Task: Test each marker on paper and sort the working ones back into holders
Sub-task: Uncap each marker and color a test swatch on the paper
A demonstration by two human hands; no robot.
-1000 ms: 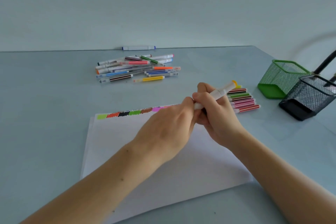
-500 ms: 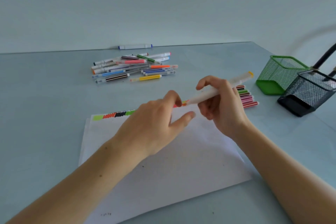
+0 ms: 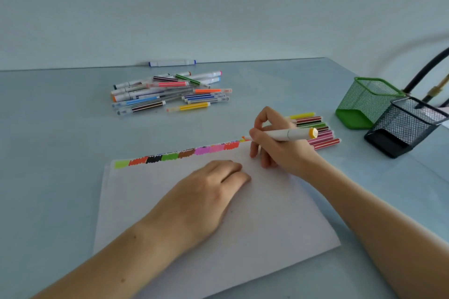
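Head view: since the earlier frame the left hand has dropped flat onto the white sheet of paper, fingers loosely curled, whether they hold anything I cannot tell. The right hand has swung the white marker with orange end down; fingers grip it, tip touching the paper's top edge beside the strip of colour swatches. One loose marker pile at 11 o'clock, one tested marker row at 2 o'clock behind the right hand. Two mesh holders at 3 o'clock: one green mesh holder, one black mesh holder, touching. One blue-capped marker at 12 o'clock by the wall.
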